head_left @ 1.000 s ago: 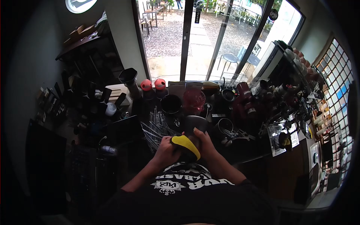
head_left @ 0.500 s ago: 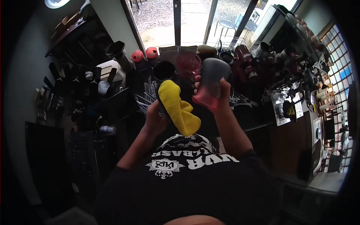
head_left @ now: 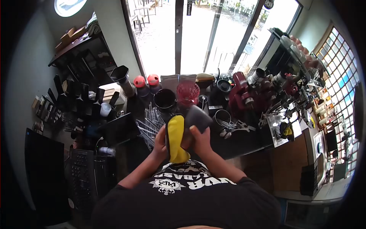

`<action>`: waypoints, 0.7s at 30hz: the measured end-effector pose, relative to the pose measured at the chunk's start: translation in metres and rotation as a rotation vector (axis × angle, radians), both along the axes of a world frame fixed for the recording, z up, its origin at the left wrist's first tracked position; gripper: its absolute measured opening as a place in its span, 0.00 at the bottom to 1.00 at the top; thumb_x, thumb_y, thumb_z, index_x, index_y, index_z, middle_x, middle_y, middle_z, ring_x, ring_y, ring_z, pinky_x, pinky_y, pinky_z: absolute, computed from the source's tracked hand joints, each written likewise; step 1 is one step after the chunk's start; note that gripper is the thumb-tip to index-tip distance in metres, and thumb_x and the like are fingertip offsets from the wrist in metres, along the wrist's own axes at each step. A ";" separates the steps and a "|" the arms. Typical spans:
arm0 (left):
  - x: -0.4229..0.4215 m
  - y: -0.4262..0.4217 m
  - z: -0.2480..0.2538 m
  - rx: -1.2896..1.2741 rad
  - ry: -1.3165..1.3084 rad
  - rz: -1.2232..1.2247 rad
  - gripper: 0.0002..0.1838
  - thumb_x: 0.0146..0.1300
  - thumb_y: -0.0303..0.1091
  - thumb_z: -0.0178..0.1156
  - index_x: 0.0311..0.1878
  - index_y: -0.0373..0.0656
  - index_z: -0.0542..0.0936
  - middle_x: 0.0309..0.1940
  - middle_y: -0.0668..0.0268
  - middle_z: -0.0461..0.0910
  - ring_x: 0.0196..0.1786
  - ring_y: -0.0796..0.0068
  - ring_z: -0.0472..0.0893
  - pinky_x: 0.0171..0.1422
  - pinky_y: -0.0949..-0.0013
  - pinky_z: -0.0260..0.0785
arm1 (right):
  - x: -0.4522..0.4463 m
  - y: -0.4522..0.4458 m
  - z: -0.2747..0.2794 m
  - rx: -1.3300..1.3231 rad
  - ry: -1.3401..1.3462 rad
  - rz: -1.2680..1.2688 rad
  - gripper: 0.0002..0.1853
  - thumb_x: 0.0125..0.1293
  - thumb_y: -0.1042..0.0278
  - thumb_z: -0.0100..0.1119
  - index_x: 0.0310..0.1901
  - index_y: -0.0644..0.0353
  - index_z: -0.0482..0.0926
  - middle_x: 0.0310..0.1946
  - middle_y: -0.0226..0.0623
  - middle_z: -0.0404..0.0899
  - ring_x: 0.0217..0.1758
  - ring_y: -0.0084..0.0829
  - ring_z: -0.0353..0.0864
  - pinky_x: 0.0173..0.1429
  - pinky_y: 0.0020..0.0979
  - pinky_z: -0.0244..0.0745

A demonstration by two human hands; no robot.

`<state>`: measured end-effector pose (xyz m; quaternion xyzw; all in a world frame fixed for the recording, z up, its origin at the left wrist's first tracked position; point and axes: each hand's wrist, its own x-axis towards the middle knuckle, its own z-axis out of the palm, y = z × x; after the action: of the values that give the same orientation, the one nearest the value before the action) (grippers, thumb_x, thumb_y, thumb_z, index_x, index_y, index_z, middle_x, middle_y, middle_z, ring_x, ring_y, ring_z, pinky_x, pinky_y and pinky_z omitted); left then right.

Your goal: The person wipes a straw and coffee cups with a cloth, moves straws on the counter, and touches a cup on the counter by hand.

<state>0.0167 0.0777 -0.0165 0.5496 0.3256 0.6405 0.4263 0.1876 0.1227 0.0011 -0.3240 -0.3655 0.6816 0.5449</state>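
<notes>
In front of my chest, my left hand (head_left: 161, 144) is closed on a yellow cloth (head_left: 175, 133), which has a dark back or edge along its left side. My right hand (head_left: 201, 142) grips a dark grey, smoky container (head_left: 199, 119), its thumb lying across the side. The container is tilted, with its wide end up and away from me. Its lower end is hidden behind the fingers and cloth. Cloth and container meet, or overlap from this angle; I cannot tell if the cloth is inside it.
Behind my hands stand a red glass bowl (head_left: 188, 93), a black bowl (head_left: 165, 99) and two red-topped containers (head_left: 139, 81). Metal straws (head_left: 149, 121) lie on the left, spoons and forks (head_left: 238, 128) on the right. A red stand mixer (head_left: 242, 91) and a wire dish rack (head_left: 280, 131) are further right.
My right hand has brought the container left and down, against the cloth. The cloth now hangs more upright. The view has tilted up, showing more of the glass doors.
</notes>
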 end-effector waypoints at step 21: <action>-0.011 -0.010 -0.071 -0.441 -0.273 -0.370 0.26 0.75 0.35 0.59 0.73 0.45 0.66 0.66 0.65 0.72 0.67 0.75 0.73 0.71 0.68 0.70 | -0.003 0.010 0.015 1.079 -0.415 0.296 0.61 0.41 0.64 0.88 0.74 0.59 0.54 0.69 0.49 0.66 0.75 0.47 0.66 0.77 0.50 0.63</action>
<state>0.0057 0.0677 -0.0873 0.4027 0.2908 0.5340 0.6841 0.1841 0.1331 0.0165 -0.0735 -0.8003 0.3909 0.4488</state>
